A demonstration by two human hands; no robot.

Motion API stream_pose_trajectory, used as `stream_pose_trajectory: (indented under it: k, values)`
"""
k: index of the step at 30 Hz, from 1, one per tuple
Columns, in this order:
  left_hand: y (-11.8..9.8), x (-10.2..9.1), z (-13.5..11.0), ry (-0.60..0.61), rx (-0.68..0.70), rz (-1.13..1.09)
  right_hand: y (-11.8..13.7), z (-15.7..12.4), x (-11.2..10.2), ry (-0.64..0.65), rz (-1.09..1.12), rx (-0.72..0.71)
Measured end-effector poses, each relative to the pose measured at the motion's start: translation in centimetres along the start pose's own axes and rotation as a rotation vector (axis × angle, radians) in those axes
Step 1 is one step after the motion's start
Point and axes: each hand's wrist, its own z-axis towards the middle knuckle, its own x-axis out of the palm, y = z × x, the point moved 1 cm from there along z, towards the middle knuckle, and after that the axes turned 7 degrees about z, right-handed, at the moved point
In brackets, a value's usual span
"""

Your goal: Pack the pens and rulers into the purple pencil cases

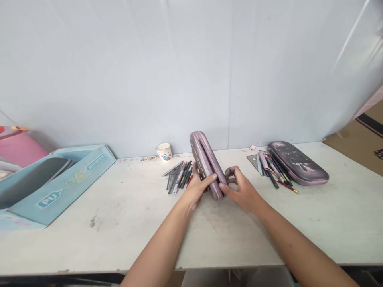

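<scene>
A mauve hard-shell pencil case point(206, 159) stands on its edge at the middle of the white table point(119, 223), its two halves nearly together. My left hand point(197, 187) grips its near end from the left, thumb across the shell. From the right, my right hand point(241, 187) pinches the same near end with thumb and curled fingers. A heap of pens, pencils and a set square point(179, 175) lies just left of the case, behind my left hand.
A second mauve pencil case point(297, 163) lies flat at the right, with pens and a set square point(273, 169) beside it. A small paper cup point(164, 151) stands by the wall. A light blue carton point(60, 183) sits at the left; a brown cardboard box point(362, 137) at far right.
</scene>
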Motion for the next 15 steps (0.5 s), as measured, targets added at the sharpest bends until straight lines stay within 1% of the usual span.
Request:
stream_pose_trajectory:
  k: [2, 4, 5, 6, 8, 11, 13, 15]
  values:
    - [-0.1, -0.2, 0.2, -0.020, 0.007, -0.040, -0.5, 0.5, -1.0, -0.144, -0.092, 0.003]
    - [-0.3, -0.2, 0.3, -0.035, 0.001, -0.090, -1.2, 0.9, -2.3, -0.291, -0.267, 0.007]
    - [-0.3, -0.2, 0.4, -0.041, -0.002, -0.105, -1.7, 1.0, -3.0, -0.333, -0.372, 0.025]
    - [-0.3, -0.2, 0.5, -0.046, -0.004, -0.108, -2.1, 1.1, -3.6, -0.350, -0.477, 0.059]
    - [0.0, -0.1, 0.8, -0.048, -0.010, -0.085, -2.9, 1.0, -4.5, -0.344, -0.663, 0.159]
    - [0.8, -0.2, 1.5, -0.044, -0.017, 0.014, -3.4, 0.6, -5.1, -0.328, -0.891, 0.256]
    - [1.4, -0.6, 2.0, -0.068, 0.021, 0.146, -3.4, 0.3, -5.1, -0.313, -0.999, 0.274]
    - [1.9, -1.2, 2.5, -0.128, 0.116, 0.360, -3.5, 0.0, -5.0, -0.283, -1.067, 0.280]
